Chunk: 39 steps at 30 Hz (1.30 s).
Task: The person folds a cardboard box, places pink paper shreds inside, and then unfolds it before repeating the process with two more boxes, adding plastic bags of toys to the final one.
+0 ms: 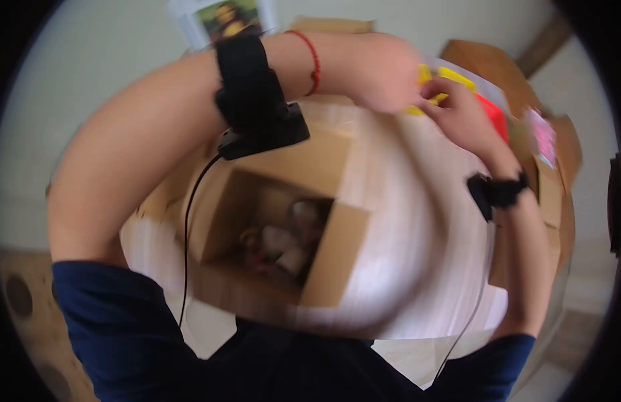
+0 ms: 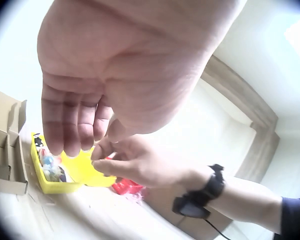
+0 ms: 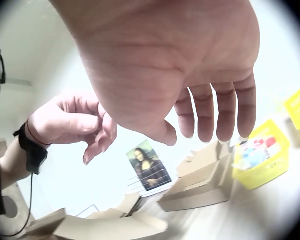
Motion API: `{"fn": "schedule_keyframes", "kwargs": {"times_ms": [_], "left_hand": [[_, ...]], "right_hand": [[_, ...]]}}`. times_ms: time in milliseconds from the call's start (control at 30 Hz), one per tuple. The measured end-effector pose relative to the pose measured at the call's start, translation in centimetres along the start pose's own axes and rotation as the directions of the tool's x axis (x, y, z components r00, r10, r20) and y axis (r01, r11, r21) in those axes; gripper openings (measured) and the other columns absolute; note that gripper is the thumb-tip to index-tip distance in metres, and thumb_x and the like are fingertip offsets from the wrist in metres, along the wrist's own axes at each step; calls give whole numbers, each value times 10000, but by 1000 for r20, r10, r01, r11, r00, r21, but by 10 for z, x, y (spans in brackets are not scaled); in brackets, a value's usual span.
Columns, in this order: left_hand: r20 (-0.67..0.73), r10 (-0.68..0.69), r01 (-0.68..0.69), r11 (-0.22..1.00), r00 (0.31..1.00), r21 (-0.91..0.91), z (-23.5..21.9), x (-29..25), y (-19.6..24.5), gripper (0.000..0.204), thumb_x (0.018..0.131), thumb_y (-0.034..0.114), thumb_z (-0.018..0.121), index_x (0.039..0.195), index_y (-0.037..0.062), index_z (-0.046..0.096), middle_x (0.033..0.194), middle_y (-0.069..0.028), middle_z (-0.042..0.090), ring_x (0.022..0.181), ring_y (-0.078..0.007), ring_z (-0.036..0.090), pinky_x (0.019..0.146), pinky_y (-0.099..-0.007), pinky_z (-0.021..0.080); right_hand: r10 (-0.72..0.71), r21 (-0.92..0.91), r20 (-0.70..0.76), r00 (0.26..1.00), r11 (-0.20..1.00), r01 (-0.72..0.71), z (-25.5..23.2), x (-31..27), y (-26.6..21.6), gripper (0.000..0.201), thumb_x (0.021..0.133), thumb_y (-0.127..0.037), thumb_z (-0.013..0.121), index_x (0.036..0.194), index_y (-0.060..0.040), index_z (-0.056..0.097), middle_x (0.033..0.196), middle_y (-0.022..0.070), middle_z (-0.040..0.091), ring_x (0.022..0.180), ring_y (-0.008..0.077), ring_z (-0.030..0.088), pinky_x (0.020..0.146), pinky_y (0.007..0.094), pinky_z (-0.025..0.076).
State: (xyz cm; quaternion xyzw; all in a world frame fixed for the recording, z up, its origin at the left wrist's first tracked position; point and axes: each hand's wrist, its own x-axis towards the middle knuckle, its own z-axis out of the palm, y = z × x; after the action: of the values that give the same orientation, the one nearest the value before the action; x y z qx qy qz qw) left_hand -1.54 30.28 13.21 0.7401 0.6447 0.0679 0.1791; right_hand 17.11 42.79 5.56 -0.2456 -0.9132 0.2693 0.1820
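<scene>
Both hands are raised over the far right part of the table, close together. My left hand has loosely bent fingers and holds nothing visible; its palm fills the top of the left wrist view. My right hand also shows nothing in its grasp; in the right wrist view its fingers hang apart, slightly bent. Nearest to them is a yellow box, its lid folded back, holding several small coloured and clear items. Something red lies beside the box, partly behind the right hand in the head view.
A cardboard box with open flaps stands in front of the body, with blurred white items inside. More cardboard stands at the back right, near a pink packet. A Mona Lisa picture is at the back. Cables run from both wrist cameras.
</scene>
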Motion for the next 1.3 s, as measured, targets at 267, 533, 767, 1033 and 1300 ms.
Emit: {"fn": "schedule_keyframes", "kwargs": {"times_ms": [267, 533, 767, 1033, 1300], "left_hand": [[-199, 148, -141, 989, 969, 49, 43, -223, 14, 142, 864, 151, 698, 799, 26, 710, 684, -168, 633, 630, -354, 620, 622, -447, 522], [112, -144, 164, 967, 983, -197, 87, -251, -17, 246, 907, 192, 734, 1008, -29, 692, 884, -207, 723, 857, -400, 704, 774, -474, 561], [556, -127, 44, 986, 822, 160, 104, -210, 1, 304, 836, 287, 780, 1048, 72, 809, 986, -149, 784, 931, -361, 736, 881, -458, 574], [812, -243, 30, 963, 531, 268, 184, -163, -33, 264, 849, 303, 726, 1043, 157, 830, 1007, -106, 782, 914, -316, 717, 855, -455, 556], [857, -269, -11, 952, 441, 305, 161, -153, -15, 296, 878, 312, 703, 1097, 154, 825, 1051, -119, 787, 946, -316, 733, 865, -464, 560]], "right_hand": [[-256, 202, 369, 894, 961, 191, 32, -55, -150, 101, 942, -95, 729, 964, -8, 681, 831, 73, 692, 739, 173, 642, 701, 310, 524], [-348, 59, 723, 597, 892, 448, 86, -73, -208, 156, 838, -120, 734, 950, -12, 743, 886, 239, 725, 896, 425, 708, 793, 488, 566], [-95, -138, 864, 495, 900, 414, 95, -76, -219, 240, 847, -201, 775, 916, 25, 733, 885, 235, 718, 915, 438, 692, 790, 494, 556], [-198, -111, 805, 559, 876, 470, 113, -74, -194, 209, 779, -199, 795, 855, -8, 755, 908, 217, 734, 947, 418, 689, 828, 449, 562], [-35, -209, 865, 500, 881, 424, 105, -75, -207, 137, 725, -106, 682, 810, -37, 765, 850, 192, 745, 875, 417, 713, 764, 454, 566]]}}
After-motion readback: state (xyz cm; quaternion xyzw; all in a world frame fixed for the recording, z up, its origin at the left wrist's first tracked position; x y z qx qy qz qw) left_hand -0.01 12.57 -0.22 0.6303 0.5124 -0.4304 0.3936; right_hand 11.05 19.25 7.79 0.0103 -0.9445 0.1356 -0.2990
